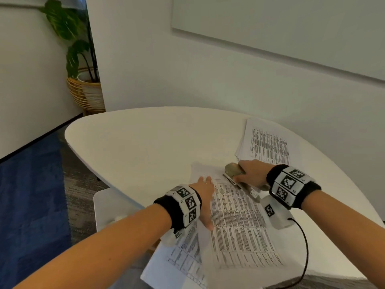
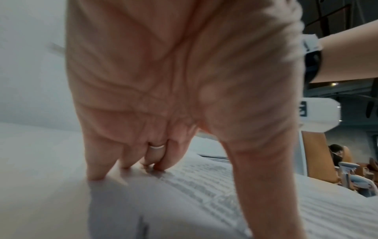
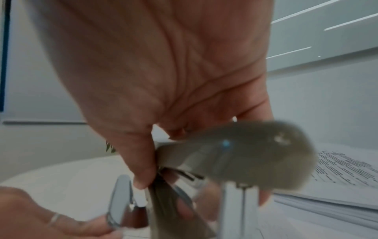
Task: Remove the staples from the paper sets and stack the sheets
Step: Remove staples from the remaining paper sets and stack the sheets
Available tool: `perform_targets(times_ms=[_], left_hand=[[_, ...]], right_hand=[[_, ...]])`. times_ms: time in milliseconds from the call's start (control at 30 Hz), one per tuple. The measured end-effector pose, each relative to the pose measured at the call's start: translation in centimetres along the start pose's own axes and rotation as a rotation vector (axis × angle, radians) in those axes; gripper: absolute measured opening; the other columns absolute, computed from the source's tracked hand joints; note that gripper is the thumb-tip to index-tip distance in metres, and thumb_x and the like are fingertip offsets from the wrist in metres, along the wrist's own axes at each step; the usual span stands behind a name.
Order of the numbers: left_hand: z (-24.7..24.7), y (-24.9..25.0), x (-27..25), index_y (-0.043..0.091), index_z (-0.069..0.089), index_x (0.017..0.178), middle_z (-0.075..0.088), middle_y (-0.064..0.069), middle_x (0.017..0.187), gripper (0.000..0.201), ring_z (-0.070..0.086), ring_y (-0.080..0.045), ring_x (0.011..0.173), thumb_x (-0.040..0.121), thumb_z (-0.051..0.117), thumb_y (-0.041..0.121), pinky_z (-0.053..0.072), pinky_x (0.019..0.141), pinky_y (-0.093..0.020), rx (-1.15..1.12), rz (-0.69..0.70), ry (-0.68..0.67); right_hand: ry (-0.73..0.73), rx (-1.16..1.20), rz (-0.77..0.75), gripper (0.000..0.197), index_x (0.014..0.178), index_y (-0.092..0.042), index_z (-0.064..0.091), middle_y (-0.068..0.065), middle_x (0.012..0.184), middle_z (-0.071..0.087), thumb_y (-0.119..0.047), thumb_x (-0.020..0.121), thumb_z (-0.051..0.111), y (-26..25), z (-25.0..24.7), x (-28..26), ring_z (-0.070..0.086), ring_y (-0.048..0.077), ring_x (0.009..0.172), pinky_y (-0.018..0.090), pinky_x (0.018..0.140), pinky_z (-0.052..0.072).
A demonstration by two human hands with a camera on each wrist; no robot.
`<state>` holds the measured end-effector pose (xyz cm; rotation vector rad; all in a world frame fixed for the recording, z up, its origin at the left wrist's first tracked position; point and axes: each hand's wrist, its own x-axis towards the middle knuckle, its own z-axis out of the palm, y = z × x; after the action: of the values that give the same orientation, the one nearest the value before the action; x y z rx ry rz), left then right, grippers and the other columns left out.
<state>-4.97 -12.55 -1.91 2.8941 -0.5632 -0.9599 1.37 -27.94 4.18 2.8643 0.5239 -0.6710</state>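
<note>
White rounded counter w/ a printed paper set lying flat near its front edge; a loose stack of printed sheets sits at the far right. Left hand is flat, fingers straight, pressing the set's top-left. Right hand has its grip wrapped round a grey metal stapler-type tool at the top corner. Best approach, imo: keep the paper pinned, slide the tool tip under the staple, lever gently so the corner doesn't tear.

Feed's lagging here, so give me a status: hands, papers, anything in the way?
Left hand flat, pressing the paper set. Right hand grips the stapler at the set's top corner. Finished stack beyond, clear. Nothing in the way.
</note>
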Motion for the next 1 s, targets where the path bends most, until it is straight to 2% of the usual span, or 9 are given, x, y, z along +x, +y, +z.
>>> perform_targets(times_ms=[133, 233, 400, 533, 600, 667, 800, 900, 1000], left_hand=[[-1.5, -0.4, -0.1, 0.013, -0.002, 0.153, -0.016, -0.011, 0.158, 0.108, -0.008, -0.034, 0.146, 0.08, 0.073, 0.038, 0.011, 0.118, -0.049, 0.03, -0.022, -0.005], [-0.8, -0.6, -0.5, 0.019, -0.008, 0.152, -0.02, -0.006, 0.157, 0.107, -0.013, -0.031, 0.145, 0.083, 0.071, 0.038, 0.01, 0.118, -0.053, 0.063, 0.04, -0.04], [0.9, -0.3, -1.2, 0.019, -0.007, 0.152, -0.018, -0.005, 0.158, 0.109, -0.01, -0.03, 0.146, 0.081, 0.071, 0.043, 0.009, 0.118, -0.05, 0.089, 0.135, -0.05], [1.7, -0.6, -1.7, 0.006, 0.011, 0.152, -0.005, -0.011, 0.16, 0.1, 0.009, -0.028, 0.146, 0.082, 0.066, 0.052, 0.024, 0.116, -0.047, 0.037, 0.095, 0.11], [2.3, -0.8, -1.4, -0.002, 0.027, 0.146, 0.006, -0.015, 0.158, 0.088, 0.016, -0.028, 0.143, 0.085, 0.061, 0.052, 0.03, 0.113, -0.046, -0.039, 0.038, 0.228], [2.7, -0.8, -0.9, -0.004, 0.035, 0.141, 0.01, -0.014, 0.157, 0.08, 0.017, -0.028, 0.143, 0.086, 0.062, 0.048, 0.032, 0.111, -0.047, -0.132, 0.01, 0.298], [2.7, -0.3, -0.1, -0.001, 0.013, 0.15, -0.007, -0.013, 0.159, 0.093, 0.002, -0.033, 0.146, 0.085, 0.067, 0.039, 0.026, 0.115, -0.047, -0.162, -0.008, 0.214], [3.1, -0.2, 1.2, 0.005, -0.002, 0.152, -0.011, -0.018, 0.158, 0.106, 0.009, -0.039, 0.145, 0.082, 0.07, 0.04, 0.03, 0.113, -0.048, -0.165, -0.066, 0.151], [3.4, -0.2, 1.8, 0.006, -0.003, 0.152, -0.01, -0.019, 0.158, 0.11, 0.013, -0.04, 0.144, 0.08, 0.073, 0.04, 0.032, 0.112, -0.047, -0.172, -0.09, 0.146]], right_hand=[[0.102, 0.141, -0.012, 0.036, 0.109, -0.007, 0.046, 0.006, 0.096, 0.055, -0.04, 0.096, 0.047, 0.0, -0.4, -0.2, 0.053, 0.02, 0.084, 0.025, 0.068, 0.038], [0.152, 0.192, 0.01, 0.04, 0.114, -0.005, 0.044, 0.007, 0.1, 0.056, -0.04, 0.097, 0.046, -0.5, 0.1, 0.4, 0.053, 0.021, 0.085, 0.027, 0.072, 0.039], [0.079, 0.082, 0.044, 0.039, 0.12, -0.004, 0.044, 0.011, 0.114, 0.059, -0.036, 0.096, 0.047, -2.6, 1.1, 1.9, 0.054, 0.022, 0.089, 0.029, 0.075, 0.043], [0.003, -0.043, 0.056, 0.037, 0.119, -0.01, 0.05, 0.008, 0.118, 0.06, -0.036, 0.092, 0.053, -2.7, 1.9, 2.5, 0.058, 0.023, 0.103, 0.032, 0.089, 0.047], [0.033, -0.063, 0.074, 0.035, 0.115, -0.013, 0.052, 0.007, 0.114, 0.062, -0.038, 0.091, 0.054, -2.4, 2.3, 2.6, 0.059, 0.023, 0.102, 0.034, 0.091, 0.049], [0.068, -0.06, 0.099, 0.033, 0.113, -0.012, 0.053, 0.007, 0.112, 0.062, -0.038, 0.091, 0.053, -2.3, 2.6, 2.6, 0.06, 0.023, 0.1, 0.032, 0.088, 0.049], [0.095, -0.072, 0.122, 0.036, 0.115, -0.011, 0.053, 0.008, 0.115, 0.062, -0.039, 0.093, 0.048, -3.1, 3.2, 2.2, 0.059, 0.024, 0.103, 0.031, 0.084, 0.048], [0.043, -0.069, 0.121, 0.036, 0.12, -0.008, 0.051, 0.011, 0.12, 0.059, -0.034, 0.098, 0.038, -4.5, 4.0, 2.2, 0.059, 0.026, 0.106, 0.031, 0.086, 0.048], [0.036, -0.036, 0.159, 0.033, 0.121, -0.008, 0.052, 0.011, 0.12, 0.059, -0.029, 0.097, 0.041, -5.3, 4.8, 2.9, 0.06, 0.025, 0.105, 0.029, 0.082, 0.048]])
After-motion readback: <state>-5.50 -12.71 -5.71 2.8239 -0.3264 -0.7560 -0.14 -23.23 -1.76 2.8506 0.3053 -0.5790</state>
